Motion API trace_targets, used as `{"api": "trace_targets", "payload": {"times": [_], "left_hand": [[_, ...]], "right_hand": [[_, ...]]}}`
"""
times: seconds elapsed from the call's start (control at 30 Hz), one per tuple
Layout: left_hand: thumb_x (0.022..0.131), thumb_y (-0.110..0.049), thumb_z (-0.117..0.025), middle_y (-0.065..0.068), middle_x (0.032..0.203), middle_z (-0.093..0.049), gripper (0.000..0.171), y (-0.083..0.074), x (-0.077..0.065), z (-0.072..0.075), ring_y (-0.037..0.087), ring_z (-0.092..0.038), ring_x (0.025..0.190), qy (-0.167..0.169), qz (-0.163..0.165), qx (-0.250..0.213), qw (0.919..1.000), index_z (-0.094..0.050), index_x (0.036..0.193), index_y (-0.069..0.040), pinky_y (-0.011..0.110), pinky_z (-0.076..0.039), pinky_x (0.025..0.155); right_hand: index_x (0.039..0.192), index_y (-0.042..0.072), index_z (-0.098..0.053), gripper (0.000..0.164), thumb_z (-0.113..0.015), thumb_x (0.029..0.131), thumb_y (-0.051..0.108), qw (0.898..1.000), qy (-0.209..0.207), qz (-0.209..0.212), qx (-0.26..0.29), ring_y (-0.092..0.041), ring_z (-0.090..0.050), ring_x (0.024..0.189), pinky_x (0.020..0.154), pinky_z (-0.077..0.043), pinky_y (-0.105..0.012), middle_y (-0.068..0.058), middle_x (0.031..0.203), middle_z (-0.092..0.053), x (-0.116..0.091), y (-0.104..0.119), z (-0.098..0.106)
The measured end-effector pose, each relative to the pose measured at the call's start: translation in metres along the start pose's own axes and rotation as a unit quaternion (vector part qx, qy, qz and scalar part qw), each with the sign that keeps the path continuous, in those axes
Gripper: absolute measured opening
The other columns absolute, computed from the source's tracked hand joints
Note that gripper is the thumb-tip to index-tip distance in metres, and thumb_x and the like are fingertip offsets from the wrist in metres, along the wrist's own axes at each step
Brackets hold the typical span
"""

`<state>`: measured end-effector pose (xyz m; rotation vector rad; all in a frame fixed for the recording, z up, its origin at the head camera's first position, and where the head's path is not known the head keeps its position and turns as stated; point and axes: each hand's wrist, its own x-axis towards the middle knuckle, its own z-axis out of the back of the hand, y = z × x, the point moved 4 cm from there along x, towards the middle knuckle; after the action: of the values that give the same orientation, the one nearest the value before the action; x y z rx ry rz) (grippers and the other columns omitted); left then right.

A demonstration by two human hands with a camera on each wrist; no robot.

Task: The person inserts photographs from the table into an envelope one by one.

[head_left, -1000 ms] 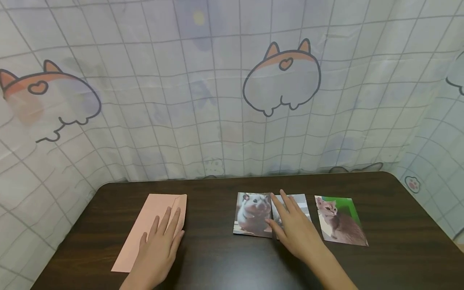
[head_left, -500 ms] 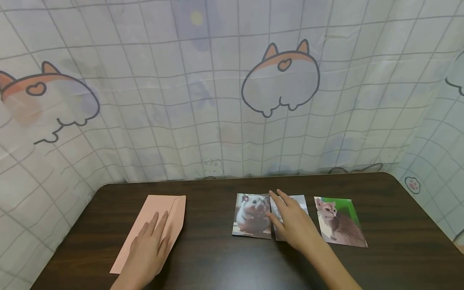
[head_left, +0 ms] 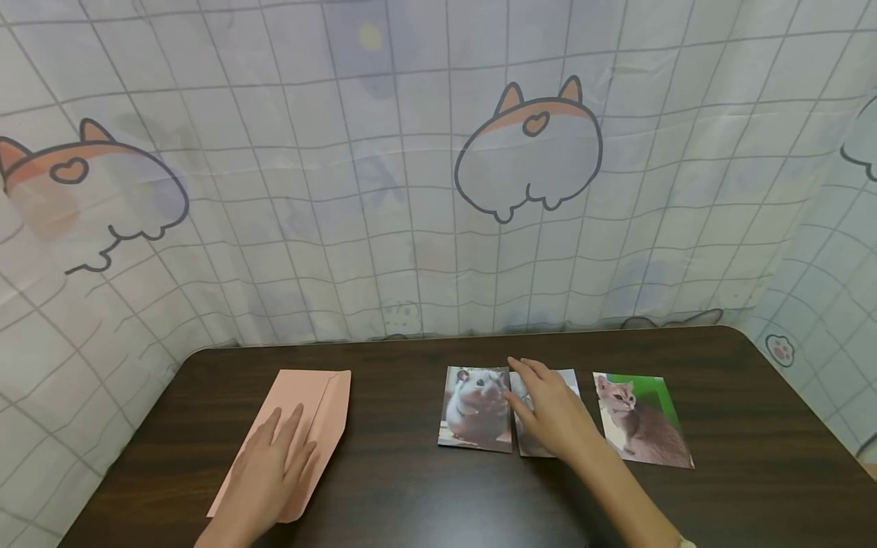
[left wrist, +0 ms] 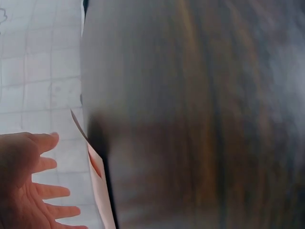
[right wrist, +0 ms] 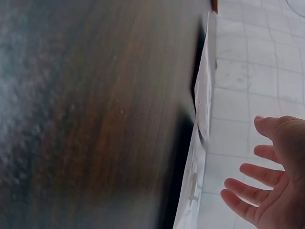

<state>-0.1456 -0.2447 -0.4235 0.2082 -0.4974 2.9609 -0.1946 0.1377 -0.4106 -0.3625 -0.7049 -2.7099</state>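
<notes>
In the head view my left hand (head_left: 259,476) is over the pink envelope (head_left: 332,415), fingers extended. The left wrist view puts this hand (left wrist: 26,191) above the envelope (left wrist: 99,191), with a gap between them; a thin flap stands up from the paper's far end. My right hand (head_left: 558,415) hovers over the middle picture card (head_left: 532,444) and hides much of its print. Its fingers are spread and hold nothing in the right wrist view. Close on the left lies a hamster picture card (head_left: 476,411); a cat picture card (head_left: 647,426) is to the right.
All the paper lies on a dark wood-grain table (head_left: 404,472) with rounded far corners. Behind it hangs a white grid-patterned curtain (head_left: 329,228) with corgi drawings. A dark cord (head_left: 695,316) shows at the table's far edge.
My left hand has drawn back down and leftward along the envelope, uncovering its upper part. The right hand has shifted slightly off the middle card's lower end. The envelope and cards stay nearly in place.
</notes>
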Motion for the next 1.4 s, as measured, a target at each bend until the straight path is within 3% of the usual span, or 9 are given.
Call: {"api": "trace_targets", "payload": {"times": [0.2, 0.43, 0.7, 1.0, 1.4], "left_hand": [[0.108, -0.029, -0.061, 0.046, 0.151, -0.039, 0.06, 0.011, 0.001, -0.002, 0.068, -0.04, 0.137, 0.001, 0.003, -0.007, 1.0, -0.045, 0.155, 0.005, 0.079, -0.038, 0.102], [0.109, -0.044, -0.054, 0.046, 0.158, -0.028, 0.071, 0.019, 0.006, -0.003, 0.072, -0.029, 0.14, 0.069, 0.043, -0.006, 0.9966, -0.036, 0.161, 0.001, 0.084, -0.031, 0.103], [0.109, -0.056, -0.046, 0.046, 0.163, -0.012, 0.081, 0.028, 0.01, -0.003, 0.076, -0.016, 0.143, 0.141, 0.079, 0.0, 0.9868, -0.024, 0.167, -0.004, 0.086, -0.025, 0.106], [0.107, -0.058, -0.049, 0.048, 0.162, -0.01, 0.085, 0.038, 0.011, -0.005, 0.077, -0.015, 0.142, 0.144, 0.078, -0.008, 0.9864, -0.023, 0.167, -0.004, 0.086, -0.025, 0.105], [0.107, -0.056, -0.052, 0.051, 0.159, -0.011, 0.079, 0.042, 0.008, -0.007, 0.076, -0.016, 0.143, 0.131, 0.06, -0.027, 0.9892, -0.032, 0.165, -0.005, 0.087, -0.025, 0.104]], "right_hand": [[0.149, 0.0, -0.056, 0.052, -0.07, 0.102, 0.018, 0.999, 0.027, -0.018, 0.022, -0.047, -0.058, 0.131, 0.103, -0.05, -0.061, -0.025, 0.143, -0.059, 0.005, -0.004, -0.002], [0.15, -0.002, -0.054, 0.052, -0.067, 0.103, 0.017, 0.997, 0.043, -0.035, 0.046, -0.049, -0.057, 0.132, 0.104, -0.05, -0.062, -0.028, 0.144, -0.058, 0.01, -0.01, -0.006], [0.148, -0.005, -0.055, 0.05, -0.066, 0.104, 0.017, 0.994, 0.053, -0.052, 0.079, -0.048, -0.059, 0.13, 0.106, -0.048, -0.061, -0.028, 0.14, -0.061, 0.018, -0.014, -0.008], [0.144, -0.008, -0.057, 0.046, -0.067, 0.103, 0.012, 0.989, 0.056, -0.061, 0.12, -0.04, -0.067, 0.102, 0.087, -0.057, -0.053, -0.027, 0.129, -0.065, 0.025, -0.018, -0.015], [0.138, -0.01, -0.06, 0.042, -0.067, 0.102, 0.01, 0.984, 0.054, -0.069, 0.153, -0.026, -0.066, 0.086, 0.075, -0.056, -0.043, -0.025, 0.118, -0.068, 0.033, -0.026, -0.022]]}}
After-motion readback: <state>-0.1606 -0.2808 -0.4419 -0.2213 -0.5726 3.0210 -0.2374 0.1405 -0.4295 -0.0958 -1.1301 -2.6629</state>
